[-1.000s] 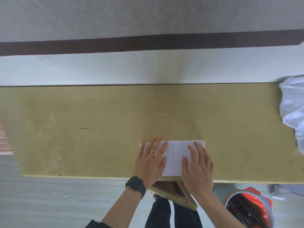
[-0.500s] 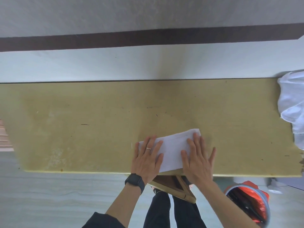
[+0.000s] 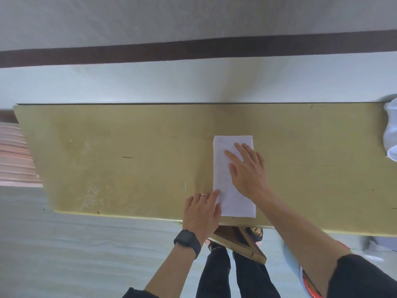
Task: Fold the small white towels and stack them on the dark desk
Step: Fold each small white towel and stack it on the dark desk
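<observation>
Towel (image 3: 233, 186): white, terry-textured, rectangular strip

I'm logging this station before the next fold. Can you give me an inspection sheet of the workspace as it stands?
Surface: desk, yellowish top, scuffed and marked.
Job's things: folded white towel lies flat by the front edge, its long side running away from the person; pile of white cloth at the desk's right end.
Clutter: nothing seen.
Grippers: right hand flat on the towel; left hand touches the towel's near left edge with straight fingers, watch on the wrist.
Cables: nothing seen.
Surroundings: pale wall with a dark band; wooden frame under the desk; orange item, mostly hidden by the right arm.
</observation>
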The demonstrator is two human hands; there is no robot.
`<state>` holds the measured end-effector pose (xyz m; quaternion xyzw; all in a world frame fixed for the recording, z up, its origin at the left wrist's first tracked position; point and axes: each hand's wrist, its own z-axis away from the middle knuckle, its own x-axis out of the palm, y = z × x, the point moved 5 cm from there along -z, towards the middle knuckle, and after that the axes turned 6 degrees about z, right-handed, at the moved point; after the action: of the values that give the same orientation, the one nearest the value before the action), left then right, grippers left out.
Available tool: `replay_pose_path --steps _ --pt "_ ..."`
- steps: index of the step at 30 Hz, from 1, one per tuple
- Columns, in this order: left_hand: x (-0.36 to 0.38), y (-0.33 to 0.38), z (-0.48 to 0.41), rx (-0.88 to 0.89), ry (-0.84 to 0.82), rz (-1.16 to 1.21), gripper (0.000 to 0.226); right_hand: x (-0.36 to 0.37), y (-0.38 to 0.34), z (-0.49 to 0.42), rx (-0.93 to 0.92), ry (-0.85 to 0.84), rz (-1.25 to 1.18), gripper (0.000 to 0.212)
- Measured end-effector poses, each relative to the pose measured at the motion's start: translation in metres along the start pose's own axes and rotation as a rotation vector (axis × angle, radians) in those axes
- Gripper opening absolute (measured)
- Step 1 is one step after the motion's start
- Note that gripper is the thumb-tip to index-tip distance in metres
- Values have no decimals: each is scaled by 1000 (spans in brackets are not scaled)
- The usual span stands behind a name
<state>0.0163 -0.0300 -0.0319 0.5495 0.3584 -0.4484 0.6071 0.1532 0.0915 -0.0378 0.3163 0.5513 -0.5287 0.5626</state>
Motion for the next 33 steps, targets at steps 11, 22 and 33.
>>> replay_pose_path --steps 11,22,33 --pt "26 -15 27 510 -72 -43 55 38 33 156 -235 127 -11 59" --pt "10 -4 38 466 -42 154 35 27 39 167 -256 276 -53 23" --pt "-45 -13 -54 -399 -267 834 24 -36 41 73 273 -85 -753 11"
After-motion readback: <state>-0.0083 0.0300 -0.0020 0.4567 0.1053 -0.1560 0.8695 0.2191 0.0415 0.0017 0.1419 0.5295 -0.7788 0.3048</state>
